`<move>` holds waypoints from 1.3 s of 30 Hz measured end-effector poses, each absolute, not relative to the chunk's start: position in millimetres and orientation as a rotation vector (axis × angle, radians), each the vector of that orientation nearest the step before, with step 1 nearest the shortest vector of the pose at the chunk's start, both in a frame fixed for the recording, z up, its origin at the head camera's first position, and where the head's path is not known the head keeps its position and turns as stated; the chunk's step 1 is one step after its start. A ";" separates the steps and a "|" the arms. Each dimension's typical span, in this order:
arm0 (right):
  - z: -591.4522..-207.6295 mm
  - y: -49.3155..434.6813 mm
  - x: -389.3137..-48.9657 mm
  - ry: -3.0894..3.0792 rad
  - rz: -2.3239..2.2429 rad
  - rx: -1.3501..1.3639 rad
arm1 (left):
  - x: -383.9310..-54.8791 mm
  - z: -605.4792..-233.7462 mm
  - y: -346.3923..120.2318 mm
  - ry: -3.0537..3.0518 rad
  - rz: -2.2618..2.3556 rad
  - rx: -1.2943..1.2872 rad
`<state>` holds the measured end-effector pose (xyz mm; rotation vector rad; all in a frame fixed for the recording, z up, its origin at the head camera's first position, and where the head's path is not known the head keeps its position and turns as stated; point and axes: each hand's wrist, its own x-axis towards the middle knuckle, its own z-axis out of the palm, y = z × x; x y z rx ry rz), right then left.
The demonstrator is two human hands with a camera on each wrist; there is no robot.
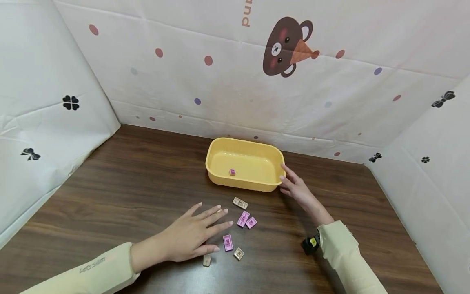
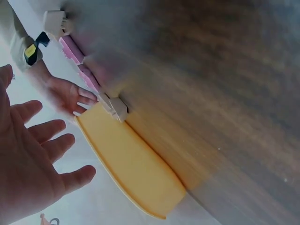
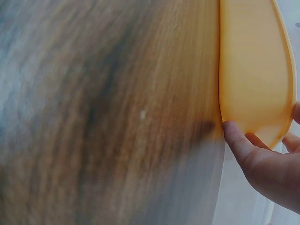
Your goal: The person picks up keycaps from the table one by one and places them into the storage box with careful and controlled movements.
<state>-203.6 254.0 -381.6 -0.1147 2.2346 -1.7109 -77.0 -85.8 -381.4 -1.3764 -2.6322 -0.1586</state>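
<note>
A yellow plastic bin (image 1: 244, 183) stands near the back wall, with one small pink tile (image 1: 232, 172) inside it. My right hand (image 1: 299, 191) holds the bin's right end, fingertips over the rim and lower digits against the outer wall (image 3: 255, 70). My left hand (image 1: 187, 234) is spread low over the table with straight fingers and grips nothing. Right of its fingertips lie a long beige tile (image 1: 240, 203), a pink rectangular tile (image 1: 243, 219) and a pink square tile (image 1: 251, 222). Nearer me are another pink tile (image 1: 228, 243) and a beige square tile (image 1: 239, 253).
Beneath the left thumb a beige piece (image 1: 207, 260) shows, partly covered. The dark wood table (image 1: 154, 171) is bounded by a white printed cloth (image 1: 176, 81) at the back and both sides. A black strapped device (image 1: 310, 244) sits at the right wrist.
</note>
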 end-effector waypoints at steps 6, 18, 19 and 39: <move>-381.6 253.7 -204.1 2.239 -1.705 -0.117 | -68.0 -378.3 -88.6 -2.696 -0.311 -1.404; -382.5 252.6 -204.9 2.245 -1.729 -0.094 | -57.6 -371.2 -94.9 -2.835 -0.733 -1.417; -382.8 252.8 -204.8 2.247 -1.727 -0.098 | -57.6 -371.5 -95.6 -2.845 -0.782 -1.423; -380.2 253.8 -204.9 2.231 -1.720 -0.092 | -64.7 -382.0 -96.0 -2.953 -1.331 -1.533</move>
